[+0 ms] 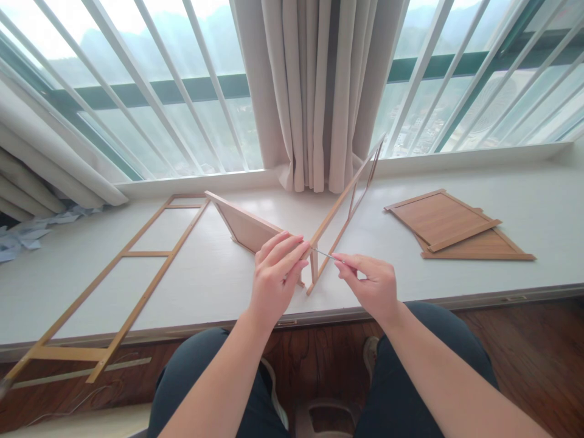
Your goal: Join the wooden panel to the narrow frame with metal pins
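Observation:
My left hand [277, 271] is closed around the near end of a framed wooden panel [246, 225], which stands on its long edge. That end meets the near part of a ladder-like wooden frame [344, 204], also on its edge and slanting away to the right. Between thumb and fingers, my right hand [371, 283] pinches a thin metal rod [323, 252] that looks like a hex key. The rod's tip reaches the frame's upper rail beside my left fingertips. Whether it sits in a screw is too small to tell.
A second ladder-like wooden frame [146, 253] lies at left, its near end jutting past the white ledge's [191, 304] front edge. Two flat wooden panels [449, 216] overlap at right. Behind hang curtains [314, 91] and barred windows. White scraps [27, 237] lie far left.

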The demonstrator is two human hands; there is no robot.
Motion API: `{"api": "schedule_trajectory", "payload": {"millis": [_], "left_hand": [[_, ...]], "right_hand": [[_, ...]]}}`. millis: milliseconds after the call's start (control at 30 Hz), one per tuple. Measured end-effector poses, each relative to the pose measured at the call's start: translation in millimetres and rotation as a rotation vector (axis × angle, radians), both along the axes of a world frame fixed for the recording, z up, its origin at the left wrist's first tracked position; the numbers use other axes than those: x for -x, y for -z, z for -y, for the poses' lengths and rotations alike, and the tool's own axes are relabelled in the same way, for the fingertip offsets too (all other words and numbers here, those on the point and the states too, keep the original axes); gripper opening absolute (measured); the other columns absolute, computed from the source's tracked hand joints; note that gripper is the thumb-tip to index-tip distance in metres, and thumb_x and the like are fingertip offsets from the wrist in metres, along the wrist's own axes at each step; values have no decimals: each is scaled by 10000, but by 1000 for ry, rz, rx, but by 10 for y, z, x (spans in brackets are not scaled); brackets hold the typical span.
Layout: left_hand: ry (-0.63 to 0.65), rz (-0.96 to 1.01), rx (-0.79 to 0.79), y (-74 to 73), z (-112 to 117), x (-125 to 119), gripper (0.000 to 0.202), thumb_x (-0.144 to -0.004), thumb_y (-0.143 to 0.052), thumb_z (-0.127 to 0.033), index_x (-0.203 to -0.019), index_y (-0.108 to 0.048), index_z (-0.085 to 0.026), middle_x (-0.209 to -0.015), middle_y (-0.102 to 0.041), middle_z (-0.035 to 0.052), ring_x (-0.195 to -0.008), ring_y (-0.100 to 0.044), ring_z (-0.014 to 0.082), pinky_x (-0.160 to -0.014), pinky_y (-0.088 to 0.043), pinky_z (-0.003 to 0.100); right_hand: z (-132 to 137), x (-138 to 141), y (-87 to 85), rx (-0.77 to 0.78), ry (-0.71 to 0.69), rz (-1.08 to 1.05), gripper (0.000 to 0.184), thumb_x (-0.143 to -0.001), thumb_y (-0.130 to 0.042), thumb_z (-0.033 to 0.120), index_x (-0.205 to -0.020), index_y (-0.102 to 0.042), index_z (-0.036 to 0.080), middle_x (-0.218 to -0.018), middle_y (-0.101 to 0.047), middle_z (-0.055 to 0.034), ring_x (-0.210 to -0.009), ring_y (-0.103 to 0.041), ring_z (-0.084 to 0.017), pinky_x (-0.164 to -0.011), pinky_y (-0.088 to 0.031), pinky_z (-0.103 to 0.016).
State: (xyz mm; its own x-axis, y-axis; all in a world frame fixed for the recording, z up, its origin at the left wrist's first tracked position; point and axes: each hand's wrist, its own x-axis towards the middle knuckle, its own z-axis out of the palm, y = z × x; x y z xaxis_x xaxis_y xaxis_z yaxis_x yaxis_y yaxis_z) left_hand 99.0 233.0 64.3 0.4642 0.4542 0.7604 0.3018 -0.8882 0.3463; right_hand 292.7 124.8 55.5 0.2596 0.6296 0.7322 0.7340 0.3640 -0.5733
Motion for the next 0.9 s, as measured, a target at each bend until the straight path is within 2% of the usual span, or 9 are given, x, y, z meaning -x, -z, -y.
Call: {"api": "schedule_trajectory", "payload": {"millis": [500, 900], "left_hand": [[12, 15, -9, 16, -5, -3, 334, -993, -666, -199, -1312, -727, -276, -1335, -740, 51, -1356, -592, 256, -1136, -525, 463], [1, 9, 10, 15, 3, -8, 323, -1015, -633, -238, -1320, -729, -286, -1340, -738, 56, -1361, -591, 264, -1142, -527, 481]], "right_hand": [[-6, 46, -4, 133, 4, -262, 179, -943, -709, 290, -953, -853, 184, -625, -748, -8, -478, -633, -118, -555, -566, -238], [-1, 53, 14, 173, -12, -335, 189, -929, -722, 325, -952, -853, 190, -607, -737, -1, -482, -618, -131, -585, -579, -276]]}}
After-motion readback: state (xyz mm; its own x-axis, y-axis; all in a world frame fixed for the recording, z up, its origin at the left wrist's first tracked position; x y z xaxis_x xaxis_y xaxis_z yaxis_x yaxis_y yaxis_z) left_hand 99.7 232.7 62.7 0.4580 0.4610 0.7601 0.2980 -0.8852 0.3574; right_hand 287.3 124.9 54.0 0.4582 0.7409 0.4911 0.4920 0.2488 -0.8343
